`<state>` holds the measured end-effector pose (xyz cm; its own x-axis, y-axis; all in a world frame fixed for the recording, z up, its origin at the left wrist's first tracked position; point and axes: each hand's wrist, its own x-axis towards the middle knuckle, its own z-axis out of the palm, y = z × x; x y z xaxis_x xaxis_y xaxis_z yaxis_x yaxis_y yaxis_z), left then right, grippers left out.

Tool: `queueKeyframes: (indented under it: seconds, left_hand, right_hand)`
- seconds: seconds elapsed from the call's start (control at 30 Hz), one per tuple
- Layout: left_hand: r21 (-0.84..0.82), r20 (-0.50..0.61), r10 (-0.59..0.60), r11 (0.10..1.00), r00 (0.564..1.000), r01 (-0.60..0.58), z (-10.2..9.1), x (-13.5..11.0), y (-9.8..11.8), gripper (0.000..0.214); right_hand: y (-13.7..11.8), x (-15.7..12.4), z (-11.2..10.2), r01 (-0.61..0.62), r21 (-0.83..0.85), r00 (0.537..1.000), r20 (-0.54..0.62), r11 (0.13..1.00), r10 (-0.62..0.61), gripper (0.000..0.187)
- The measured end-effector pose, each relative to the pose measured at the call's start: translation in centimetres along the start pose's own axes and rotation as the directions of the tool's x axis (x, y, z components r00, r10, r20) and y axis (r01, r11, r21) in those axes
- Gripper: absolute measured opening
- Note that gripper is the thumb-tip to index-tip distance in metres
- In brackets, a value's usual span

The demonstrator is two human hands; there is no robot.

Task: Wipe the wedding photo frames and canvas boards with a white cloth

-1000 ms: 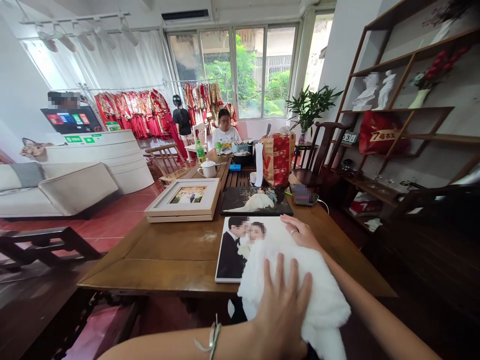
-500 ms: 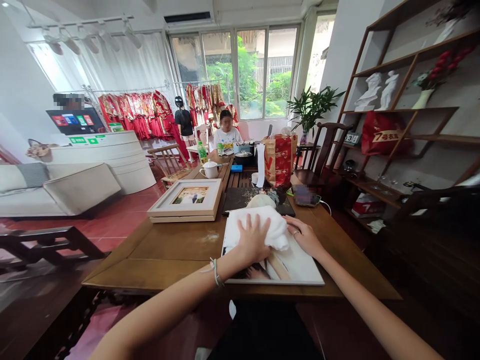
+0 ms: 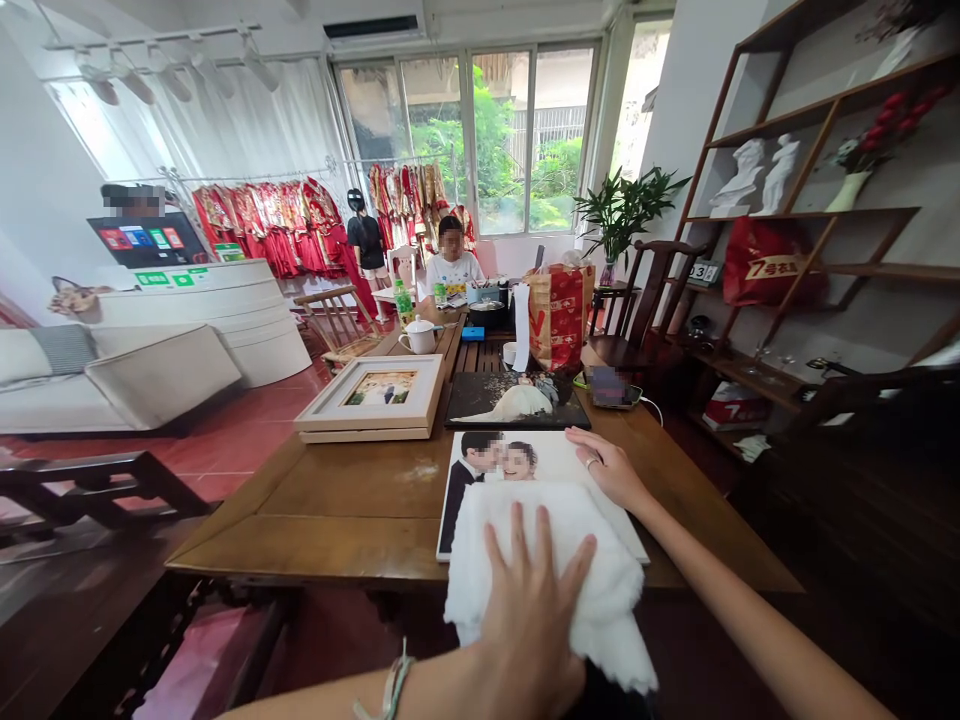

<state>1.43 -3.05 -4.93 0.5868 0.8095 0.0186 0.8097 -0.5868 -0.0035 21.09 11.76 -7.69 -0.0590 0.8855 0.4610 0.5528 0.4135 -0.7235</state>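
A large wedding photo board [image 3: 525, 462] lies flat at the near edge of the wooden table [image 3: 352, 510]. A fluffy white cloth [image 3: 540, 570] covers its near half and hangs over the table edge. My left hand [image 3: 529, 610] presses flat on the cloth, fingers spread. My right hand [image 3: 611, 470] rests flat on the board's right edge, fingers stretched out, a ring on one finger.
A white framed photo [image 3: 373, 395] and a dark photo board [image 3: 514, 400] lie farther up the table, with a phone [image 3: 609, 388], a red gift bag [image 3: 559, 315] and a teapot [image 3: 418, 337]. A person sits at the far end. Shelves stand right, a sofa left.
My left hand has pulled the white cloth from the far end of the photo board back to its near edge, uncovering the top of the picture. My right hand has stayed in place.
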Motion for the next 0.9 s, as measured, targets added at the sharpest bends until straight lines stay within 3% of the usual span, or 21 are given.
queueKeyframes:
  seconds: [0.2, 0.3, 0.4, 0.47, 0.57, 0.77, 0.83, 0.9]
  left_hand:
    - [0.049, 0.046, -0.16, 0.986, 0.986, 0.158, -3.9, 5.6, -5.8, 0.082]
    - [0.079, 0.02, -0.179, 0.981, 0.984, 0.177, -4.7, 8.1, -8.8, 0.077]
    - [0.081, 0.008, -0.155, 0.985, 0.988, 0.154, -4.8, 8.9, -10.4, 0.074]
    - [0.076, 0.011, -0.14, 0.987, 0.99, 0.139, -4.7, 8.1, -10.3, 0.076]
    - [0.04, 0.057, -0.089, 0.995, 0.994, 0.087, -4.7, 4.8, -8.6, 0.085]
    - [0.012, 0.267, -0.036, 0.999, 0.963, 0.034, -5.0, -2.6, -4.1, 0.111]
    - [0.014, 0.298, -0.032, 0.999, 0.954, 0.03, -5.0, -3.2, -3.9, 0.113]
    - [-0.004, 0.223, -0.004, 1.0, 0.975, 0.005, -4.7, -2.5, -4.6, 0.109]
  right_hand:
    - [0.1, 0.0, -0.1, 0.008, -0.005, 1.0, 0.008, 1.0, -0.008, 0.033]
    - [0.1, -0.1, -0.1, -0.001, -0.009, 1.0, -0.007, 1.0, 0.001, 0.033]
    - [0.1, -0.1, -0.1, -0.014, -0.017, 1.0, -0.004, 1.0, 0.014, 0.034]
    - [0.1, -0.1, -0.1, -0.009, -0.012, 1.0, 0.006, 1.0, 0.009, 0.034]
    - [0.0, -0.1, -0.1, 0.003, -0.003, 1.0, 0.008, 1.0, -0.003, 0.034]
    - [0.1, -0.1, 0.0, 0.001, 0.013, 1.0, -0.008, 1.0, -0.001, 0.034]
    - [0.2, -0.1, 0.1, 0.001, 0.013, 1.0, -0.006, 1.0, -0.001, 0.034]
    - [0.2, -0.1, 0.1, 0.002, 0.012, 1.0, -0.006, 1.0, -0.002, 0.034]
